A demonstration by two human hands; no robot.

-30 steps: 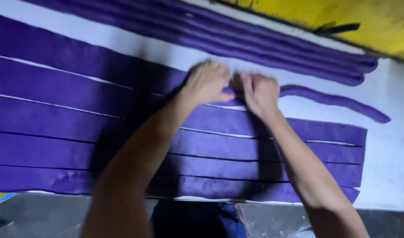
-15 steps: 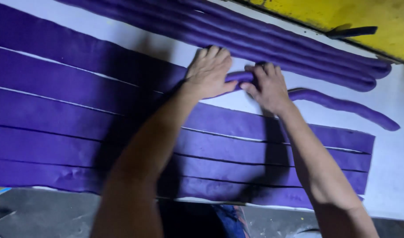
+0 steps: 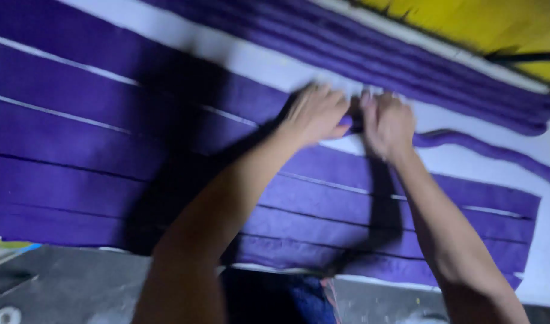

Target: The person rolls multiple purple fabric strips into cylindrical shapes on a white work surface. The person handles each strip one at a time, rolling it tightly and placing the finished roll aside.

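Head view, blurred. Both hands meet at upper centre of frame on white bench. Left hand and right hand, fingers curled, pinching purple strip between them; its rolled tail runs right. Flat purple strips fill left and centre; finished rolls upper right. Step appears rolling strip into cord; next likely needs even pressure along the strip's length.

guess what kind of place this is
Probably a craft or clay workshop: both hands roll a purple strip on a white table, beside flat purple strips and finished rolls.
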